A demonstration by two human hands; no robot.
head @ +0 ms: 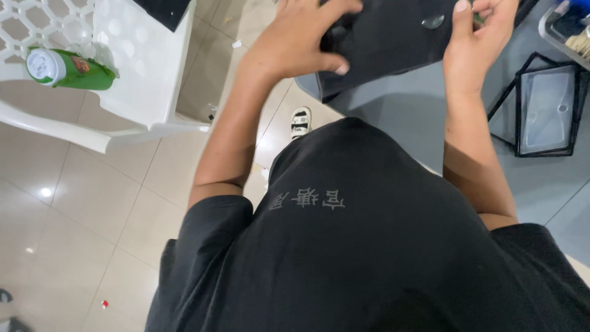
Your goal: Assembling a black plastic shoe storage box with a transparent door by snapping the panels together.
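A black panel is lying on the grey bench. The left hand is gripping its left edge, the right hand pinching its right edge — perhaps holding something green. Keeping it flat and steadied seems best.
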